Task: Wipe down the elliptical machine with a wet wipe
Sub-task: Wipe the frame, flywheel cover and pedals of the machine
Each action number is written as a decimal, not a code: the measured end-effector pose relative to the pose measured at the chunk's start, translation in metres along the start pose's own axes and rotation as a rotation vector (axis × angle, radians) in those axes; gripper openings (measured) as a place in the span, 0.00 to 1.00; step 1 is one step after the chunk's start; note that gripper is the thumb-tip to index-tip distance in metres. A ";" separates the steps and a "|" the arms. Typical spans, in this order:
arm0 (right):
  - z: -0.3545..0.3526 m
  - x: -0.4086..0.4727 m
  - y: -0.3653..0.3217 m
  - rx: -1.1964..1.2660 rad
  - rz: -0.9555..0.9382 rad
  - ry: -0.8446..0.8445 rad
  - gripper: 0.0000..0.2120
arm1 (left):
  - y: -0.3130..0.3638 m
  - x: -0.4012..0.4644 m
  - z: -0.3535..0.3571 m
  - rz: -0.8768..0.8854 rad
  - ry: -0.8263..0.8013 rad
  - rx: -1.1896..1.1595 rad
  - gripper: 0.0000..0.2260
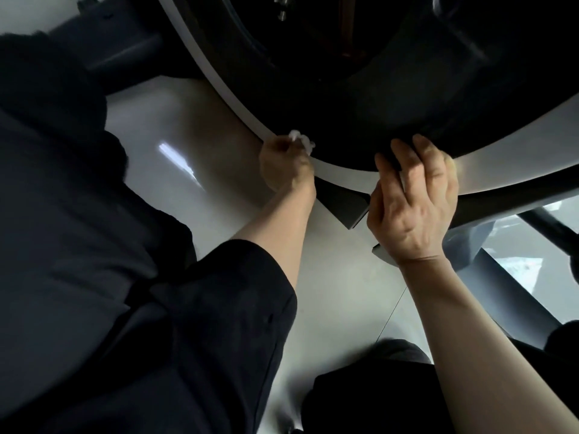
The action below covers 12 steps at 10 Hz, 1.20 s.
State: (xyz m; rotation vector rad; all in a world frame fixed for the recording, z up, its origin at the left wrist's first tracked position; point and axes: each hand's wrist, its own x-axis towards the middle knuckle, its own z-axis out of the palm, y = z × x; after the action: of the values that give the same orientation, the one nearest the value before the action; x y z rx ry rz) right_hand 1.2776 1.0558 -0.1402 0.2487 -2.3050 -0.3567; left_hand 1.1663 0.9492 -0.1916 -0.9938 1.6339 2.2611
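Note:
The elliptical machine's round flywheel housing (391,89) fills the top of the head view, black with a curved silver-grey trim band (338,172) along its lower edge. My left hand (286,166) grips a crumpled white wet wipe (302,140) and holds it against the trim band at the housing's lower left. My right hand (413,198) rests on the housing's bottom edge to the right, fingers spread and bent over the rim.
A glossy pale tiled floor (175,170) lies under the machine. Black frame bars run at upper left (125,54) and at right (545,223). My dark-clothed legs (109,277) crouch at the left and bottom.

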 end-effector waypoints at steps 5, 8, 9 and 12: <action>-0.002 0.005 -0.009 -0.035 0.087 -0.035 0.18 | 0.022 -0.037 -0.001 0.108 -0.071 0.015 0.12; -0.029 0.010 -0.011 0.125 0.342 0.011 0.12 | 0.036 -0.088 0.009 0.237 -0.147 0.017 0.12; -0.044 0.012 -0.023 0.307 0.597 -0.019 0.15 | 0.033 -0.111 0.008 0.208 -0.325 0.120 0.10; -0.082 0.033 -0.029 0.404 1.088 0.240 0.10 | 0.059 -0.159 -0.027 0.111 -0.873 0.326 0.10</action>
State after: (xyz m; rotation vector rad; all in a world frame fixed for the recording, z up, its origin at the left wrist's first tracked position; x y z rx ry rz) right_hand 1.3170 1.0043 -0.0733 -0.7174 -1.9162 0.6492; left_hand 1.2687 0.9395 -0.0541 0.1706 1.5470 1.9350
